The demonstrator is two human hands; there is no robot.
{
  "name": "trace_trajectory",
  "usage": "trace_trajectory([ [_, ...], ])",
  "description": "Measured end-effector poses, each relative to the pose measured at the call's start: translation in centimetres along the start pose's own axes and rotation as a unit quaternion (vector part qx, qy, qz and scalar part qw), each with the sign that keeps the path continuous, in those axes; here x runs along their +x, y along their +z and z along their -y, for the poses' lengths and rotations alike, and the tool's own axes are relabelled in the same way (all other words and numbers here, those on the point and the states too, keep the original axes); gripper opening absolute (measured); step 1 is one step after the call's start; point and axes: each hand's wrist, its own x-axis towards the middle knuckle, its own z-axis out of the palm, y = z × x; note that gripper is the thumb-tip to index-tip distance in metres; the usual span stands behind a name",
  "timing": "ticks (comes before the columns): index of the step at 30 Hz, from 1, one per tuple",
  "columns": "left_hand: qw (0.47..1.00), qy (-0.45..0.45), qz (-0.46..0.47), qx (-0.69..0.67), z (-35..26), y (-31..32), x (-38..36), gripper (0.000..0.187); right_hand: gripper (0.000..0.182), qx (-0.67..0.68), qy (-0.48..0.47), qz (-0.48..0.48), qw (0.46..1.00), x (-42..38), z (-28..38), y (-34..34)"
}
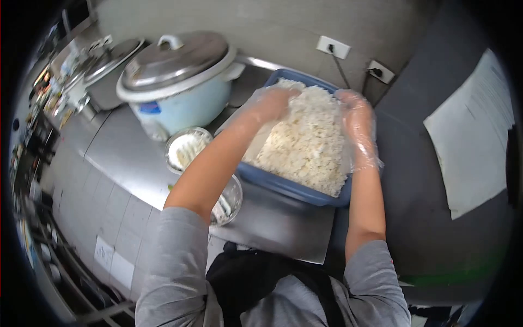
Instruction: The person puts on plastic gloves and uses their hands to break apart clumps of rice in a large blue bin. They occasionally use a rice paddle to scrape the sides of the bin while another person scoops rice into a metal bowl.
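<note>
A blue plastic tub [291, 182] full of cooked white rice [308, 139] sits in front of me on the metal counter. My left hand [277, 103], in a clear plastic glove, reaches over the tub's left side with its fingers at the rice; they are smeared and partly hidden. At the far right corner, my right hand [358, 111] is curled over the tub's rim, also in a loose clear glove. Some clear plastic shows along the left edge of the rice, beneath my left forearm.
Left of the tub stands a large light-blue rice cooker [182, 106] with a metal lid. Metal bowls [188, 147] with white contents lie near my left forearm. Wall sockets [333, 47] with plugged cords are behind the tub. A paper sheet [474, 136] hangs at right.
</note>
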Motion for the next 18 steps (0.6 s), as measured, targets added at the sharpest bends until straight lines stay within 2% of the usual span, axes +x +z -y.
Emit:
trace_trajectory([
  [1, 0.998, -0.044, 0.019, -0.029, -0.9, -1.4, -1.0, 0.051, 0.035, 0.006, -0.027, -0.009, 1.0, -0.2, 1.4, -0.5],
  [4, 0.996, -0.056, -0.055, -0.053, -1.1, -2.5, -3.7, 0.057, 0.031, -0.001, -0.114, -0.009, 0.993, -1.7, 5.8, -0.8],
  [6, 0.992, -0.058, -0.088, -0.072, -0.7, -3.7, -6.1, 0.055, 0.027, 0.06, -0.136, 0.016, 0.989, -3.5, 7.9, 0.4],
  [8, 0.983, -0.054, -0.14, -0.104, 0.8, -4.1, -7.9, 0.052, 0.022, 0.186, -0.114, 0.065, 0.974, -5.7, 10.0, 1.9],
  [10, 0.966, -0.04, -0.208, -0.149, 3.7, -4.0, -10.2, 0.049, 0.014, 0.311, -0.039, 0.153, 0.937, -9.9, 14.0, 3.7],
  [11, 0.944, -0.003, -0.243, -0.223, 5.0, -4.1, -11.4, 0.045, 0.01, 0.231, -0.078, 0.197, 0.95, -11.5, 15.8, 4.6],
  [12, 0.939, -0.037, -0.248, -0.236, 5.6, -5.1, -13.1, 0.042, 0.006, 0.247, -0.121, 0.234, 0.932, -13.3, 16.7, 6.9],
  [13, 0.932, -0.069, -0.253, -0.249, 5.6, -6.4, -15.3, 0.04, 0.009, 0.224, -0.104, 0.306, 0.92, -14.8, 17.8, 8.5],
  [14, 0.924, -0.101, -0.257, -0.263, 5.9, -7.2, -17.5, 0.038, 0.014, 0.173, -0.175, 0.3, 0.922, -16.2, 18.5, 10.0],
  [16, 0.924, -0.119, -0.3, -0.204, 7.6, -8.0, -21.9, 0.034, 0.039, 0.031, -0.128, 0.383, 0.914, -18.7, 19.9, 13.1],
  [18, 0.906, -0.141, -0.34, -0.21, 8.9, -8.2, -27.1, 0.033, 0.05, 0.004, -0.143, 0.338, 0.93, -20.3, 20.4, 15.0],
])
